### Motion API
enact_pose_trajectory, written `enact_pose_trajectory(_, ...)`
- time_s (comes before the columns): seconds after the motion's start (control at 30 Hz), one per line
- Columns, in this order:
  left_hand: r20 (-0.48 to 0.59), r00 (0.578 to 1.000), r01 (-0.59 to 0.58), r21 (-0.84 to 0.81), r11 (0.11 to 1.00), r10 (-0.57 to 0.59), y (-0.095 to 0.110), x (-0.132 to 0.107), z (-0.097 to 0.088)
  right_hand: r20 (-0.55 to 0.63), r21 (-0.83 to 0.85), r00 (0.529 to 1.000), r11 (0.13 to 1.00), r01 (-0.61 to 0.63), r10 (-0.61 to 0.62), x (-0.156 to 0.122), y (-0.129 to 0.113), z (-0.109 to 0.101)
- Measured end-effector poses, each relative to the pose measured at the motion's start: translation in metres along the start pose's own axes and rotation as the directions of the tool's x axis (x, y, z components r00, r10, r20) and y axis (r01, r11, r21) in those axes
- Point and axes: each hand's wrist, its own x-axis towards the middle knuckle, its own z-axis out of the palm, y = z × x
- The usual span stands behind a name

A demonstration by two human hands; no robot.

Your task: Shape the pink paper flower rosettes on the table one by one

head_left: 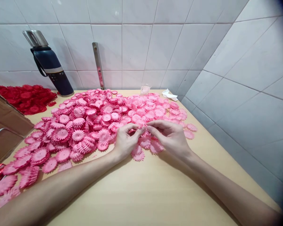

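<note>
A large heap of pink flower-shaped petal discs (78, 135) with scalloped edges spreads over the table. In front of its right side, my left hand (125, 140) pinches with thumb and index finger. My right hand (171, 137) pinches too, its fingertips almost meeting those of the left. Between them is a pink petal disc (145, 128), mostly covered by the fingers. A few loose discs (138, 153) lie on the table just below the hands.
At the back left stand a dark blue flask (52, 67) and a pile of red petal discs (29, 99). A cardboard box (8, 125) borders the left side. A clear cup (145, 89) and crumpled white tissue (169, 94) sit near the tiled wall (136, 47).
</note>
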Motion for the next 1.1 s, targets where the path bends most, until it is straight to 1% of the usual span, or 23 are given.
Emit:
enact_pose_trajectory(0.2,-0.005,0.999,-0.038,0.108,0.993,0.039,0.002,-0.001,-0.001,0.102,0.046,0.995,0.999,0.007,-0.012,-0.001,-0.003,-0.001)
enact_pose_trajectory(0.3,0.005,0.999,-0.046,0.144,0.988,0.046,0.004,-0.001,-0.002,0.136,-0.003,0.99,1.0,0.031,-0.031,0.0,-0.007,-0.003)
enact_pose_trajectory(0.4,0.016,0.999,-0.036,0.136,0.99,0.034,0.004,0.0,-0.002,0.157,-0.065,0.985,0.995,0.077,-0.066,0.001,-0.01,-0.005)
enact_pose_trajectory(0.53,0.041,0.999,-0.008,0.077,0.997,0.005,0.0,0.001,-0.003,0.218,-0.038,0.969,0.991,0.129,-0.118,0.002,-0.007,-0.007)
enact_pose_trajectory(0.6,0.041,0.999,0.003,0.048,0.999,-0.005,-0.002,0.002,-0.003,0.183,-0.099,0.967,0.975,0.2,-0.179,0.002,-0.002,-0.007)
enact_pose_trajectory(0.67,0.048,0.999,0.016,0.009,1.0,-0.016,-0.002,0.003,-0.003,0.114,-0.21,0.957,0.935,0.286,-0.267,0.002,0.002,-0.007)
enact_pose_trajectory(0.73,0.077,0.997,0.032,-0.033,0.999,-0.029,-0.002,0.003,-0.003,0.073,-0.3,0.942,0.894,0.334,-0.327,0.003,0.004,-0.007)
enact_pose_trajectory(0.77,0.093,0.995,0.037,-0.049,0.998,-0.033,-0.002,0.003,-0.002,0.064,-0.325,0.939,0.882,0.34,-0.338,0.003,0.005,-0.007)
enact_pose_trajectory(0.83,0.115,0.993,0.043,-0.055,0.998,-0.037,-0.002,0.004,-0.001,0.062,-0.342,0.944,0.882,0.325,-0.324,0.004,0.005,-0.007)
enact_pose_trajectory(0.93,0.11,0.993,0.055,-0.022,0.998,-0.053,-0.001,0.003,-0.001,0.086,-0.302,0.965,0.917,0.261,-0.247,0.004,0.003,-0.008)
enact_pose_trajectory(1.03,0.095,0.993,0.064,0.013,0.998,-0.065,0.0,0.002,-0.001,0.157,-0.236,0.973,0.95,0.206,-0.172,0.003,0.0,-0.009)
enact_pose_trajectory(1.1,0.093,0.994,0.059,0.026,0.998,-0.061,0.001,0.002,-0.002,0.205,-0.216,0.965,0.954,0.21,-0.166,0.003,-0.002,-0.009)
